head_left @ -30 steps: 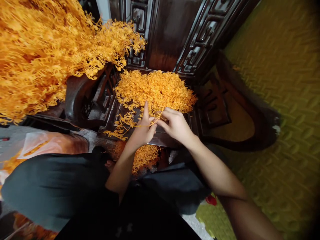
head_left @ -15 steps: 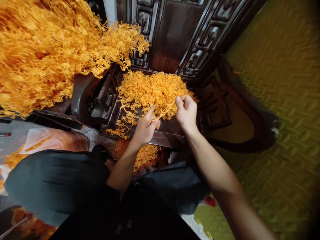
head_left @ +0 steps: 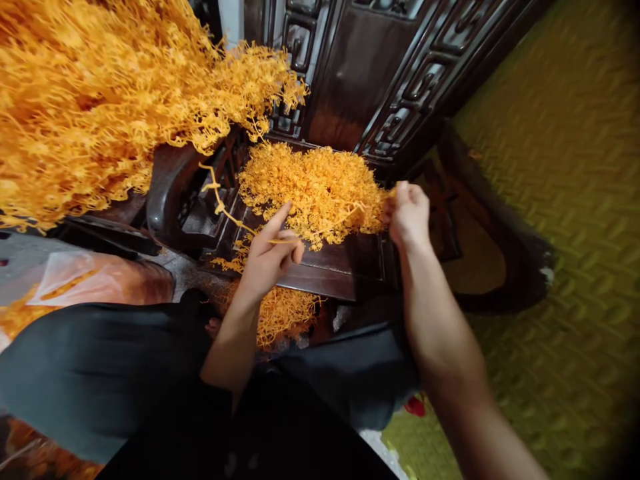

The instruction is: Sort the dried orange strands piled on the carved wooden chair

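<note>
My left hand [head_left: 273, 252] pinches a thin orange plastic stem [head_left: 231, 217] between thumb and fingers, its forefinger stretched out. One end of the stem sticks out to the upper left, with short side twigs; the other runs toward the right. A heap of small orange plastic flower pieces [head_left: 320, 183] lies on the dark wooden chair seat [head_left: 345, 260] just beyond this hand. At the heap's right edge is my right hand [head_left: 410, 212], its fingers closed together. Some orange shows at its fingertips, but what they grip is hidden.
A big pile of orange pieces [head_left: 100, 100] rises at the left beside the chair's curved armrest [head_left: 167, 190]. More orange strands [head_left: 290, 313] lie below the seat. A plastic bag [head_left: 115, 277] stands at the left, and a textured olive-green surface [head_left: 575, 200] covers the right.
My right hand has moved right, away from the left hand, to the heap's edge. My left hand has shifted slightly left, and the stem in it now points up and left.
</note>
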{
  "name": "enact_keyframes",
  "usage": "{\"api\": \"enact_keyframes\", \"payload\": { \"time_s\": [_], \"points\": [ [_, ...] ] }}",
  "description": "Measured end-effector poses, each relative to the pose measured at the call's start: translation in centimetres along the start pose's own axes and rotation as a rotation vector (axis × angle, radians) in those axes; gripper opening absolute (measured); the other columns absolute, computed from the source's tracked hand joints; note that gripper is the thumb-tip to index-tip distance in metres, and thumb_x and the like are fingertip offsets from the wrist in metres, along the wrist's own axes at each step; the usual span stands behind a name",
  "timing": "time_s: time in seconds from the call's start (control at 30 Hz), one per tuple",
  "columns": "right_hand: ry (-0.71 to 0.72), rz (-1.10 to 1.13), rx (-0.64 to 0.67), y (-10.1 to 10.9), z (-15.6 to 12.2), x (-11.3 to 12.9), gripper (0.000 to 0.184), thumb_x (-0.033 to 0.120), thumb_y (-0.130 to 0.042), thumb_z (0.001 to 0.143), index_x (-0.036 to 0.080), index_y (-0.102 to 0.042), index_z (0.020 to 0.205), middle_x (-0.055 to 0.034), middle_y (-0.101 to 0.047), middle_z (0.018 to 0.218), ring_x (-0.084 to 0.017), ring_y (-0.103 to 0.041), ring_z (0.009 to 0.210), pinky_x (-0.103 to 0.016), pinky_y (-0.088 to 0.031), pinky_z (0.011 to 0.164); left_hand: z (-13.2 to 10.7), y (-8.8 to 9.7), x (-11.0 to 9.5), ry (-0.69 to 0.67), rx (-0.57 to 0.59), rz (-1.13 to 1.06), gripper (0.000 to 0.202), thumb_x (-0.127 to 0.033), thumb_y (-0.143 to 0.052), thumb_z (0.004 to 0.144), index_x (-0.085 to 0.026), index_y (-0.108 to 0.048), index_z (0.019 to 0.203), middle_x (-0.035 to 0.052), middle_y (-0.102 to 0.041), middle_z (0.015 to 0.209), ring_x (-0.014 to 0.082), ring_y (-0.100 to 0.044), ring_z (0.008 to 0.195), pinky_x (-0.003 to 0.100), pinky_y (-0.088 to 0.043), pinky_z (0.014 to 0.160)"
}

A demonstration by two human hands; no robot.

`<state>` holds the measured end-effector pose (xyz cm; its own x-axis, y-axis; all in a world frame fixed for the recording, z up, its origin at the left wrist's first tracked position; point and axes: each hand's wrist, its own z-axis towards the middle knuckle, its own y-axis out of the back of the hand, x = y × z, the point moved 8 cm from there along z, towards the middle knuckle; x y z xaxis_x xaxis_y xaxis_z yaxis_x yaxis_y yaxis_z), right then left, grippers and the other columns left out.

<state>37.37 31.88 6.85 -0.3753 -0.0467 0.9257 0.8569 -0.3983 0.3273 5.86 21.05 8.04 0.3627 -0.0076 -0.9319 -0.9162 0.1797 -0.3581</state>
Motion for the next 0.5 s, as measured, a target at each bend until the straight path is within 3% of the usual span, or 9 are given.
{"api": "enact_keyframes", "payload": {
  "time_s": [0.13, 0.23, 0.3, 0.37, 0.43, 0.5],
  "points": [
    [-0.114, 0.41, 0.338, -4.7, -4.3, 2.6, 0.052, 0.066, -0.08, 0.075, 0.024, -0.052, 0.087, -0.0027, -0.064, 0.089, -0.012, -0.056, 0.064, -0.024, -0.04, 0.047, 0.8, 0.1, 1.4, 0.093, 0.03, -0.086, 0.067, -0.024, -0.06, 0.09, -0.015, -0.046, 0.155, -0.0048, -0.059, 0.059, 0.0063, -0.035, 0.039, 0.023, -0.02, 0.037],
    [-0.206, 0.528, 0.439, -6.2, -6.4, 4.0, 0.051, 0.056, -0.089, 0.07, 0.024, -0.062, 0.099, 0.0002, -0.059, 0.08, -0.01, -0.052, 0.061, -0.021, -0.035, 0.045, 1.1, 0.1, 2.2, 0.134, 0.06, -0.116, 0.067, -0.026, -0.061, 0.09, -0.016, -0.047, 0.154, -0.005, -0.06, 0.06, 0.0057, -0.034, 0.038, 0.024, -0.017, 0.036],
    [-0.266, 0.553, 0.456, -6.5, -6.7, 3.7, 0.051, 0.055, -0.089, 0.07, 0.024, -0.065, 0.102, 0.002, -0.052, 0.076, -0.009, -0.048, 0.06, -0.02, -0.032, 0.044, 1.2, 0.2, 2.3, 0.146, 0.075, -0.123, 0.067, -0.026, -0.062, 0.09, -0.017, -0.047, 0.154, -0.0047, -0.061, 0.06, 0.0055, -0.034, 0.038, 0.024, -0.016, 0.037],
    [-0.309, 0.523, 0.407, -6.5, -6.2, 2.4, 0.049, 0.059, -0.088, 0.07, 0.023, -0.064, 0.094, 0.0029, -0.047, 0.073, -0.008, -0.044, 0.058, -0.02, -0.031, 0.045, 1.3, 0.2, 2.2, 0.152, 0.09, -0.126, 0.066, -0.026, -0.062, 0.09, -0.017, -0.048, 0.153, -0.0048, -0.061, 0.06, 0.0052, -0.032, 0.037, 0.025, -0.015, 0.037],
    [-0.319, 0.439, 0.31, -6.3, -5.0, 1.0, 0.054, 0.068, -0.083, 0.071, 0.023, -0.064, 0.093, 0.0002, -0.054, 0.079, -0.011, -0.049, 0.063, -0.023, -0.041, 0.05, 1.3, 0.1, 2.4, 0.162, 0.114, -0.126, 0.065, -0.026, -0.062, 0.09, -0.017, -0.048, 0.153, -0.0045, -0.061, 0.061, 0.005, -0.032, 0.037, 0.025, -0.014, 0.038],
    [-0.225, 0.29, 0.236, -6.0, -3.6, 0.7, 0.063, 0.079, -0.069, 0.077, 0.025, -0.066, 0.109, -0.007, -0.065, 0.105, -0.019, -0.063, 0.088, -0.033, -0.056, 0.071, 1.2, -0.2, 2.6, 0.164, 0.148, -0.114, 0.065, -0.026, -0.062, 0.09, -0.016, -0.048, 0.153, -0.004, -0.062, 0.061, 0.0052, -0.033, 0.038, 0.025, -0.016, 0.038]
  ]
}}
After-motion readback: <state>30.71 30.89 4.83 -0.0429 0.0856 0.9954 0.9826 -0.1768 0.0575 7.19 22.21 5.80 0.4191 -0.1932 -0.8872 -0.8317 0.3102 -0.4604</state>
